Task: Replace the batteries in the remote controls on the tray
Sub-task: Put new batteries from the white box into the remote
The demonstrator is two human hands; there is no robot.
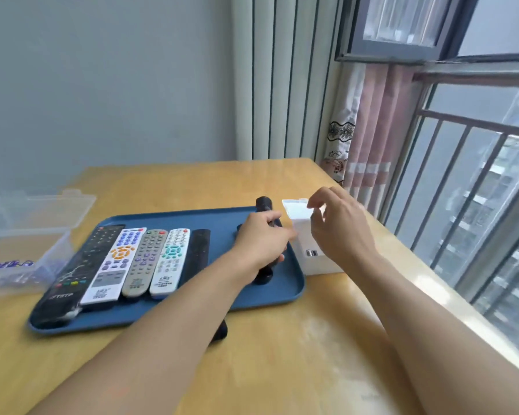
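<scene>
Nearest to us, our two bare forearms reach out over the wooden table [282, 369] toward the blue tray [174, 218].

From the head view, our left hand [261, 244] is closed around a black remote [264, 205] at the tray's right end; its far tip pokes past the tray's back rim and its near end shows below our palm. Its long axis runs away from us, tilted a little to the left at the far end. Which face is up we cannot tell.

Our right hand [339, 226] hovers half open above the white box [318, 259] just beside the tray, thumb and forefinger pinched near its raised flap [295, 208]; whether they hold anything is unclear.

We judge the remote to be light, rigid plastic, smooth enough to slip, so a wrap round the middle suits it, leaving the back cover free to slide.

Five more remotes lie side by side on the tray's left half: a long black one [72, 271], a white one with orange buttons [114, 265], a grey one [144, 262], a white one with teal buttons [171, 259], and a slim black one [197, 253], all pointing away, far ends leaning right.
</scene>
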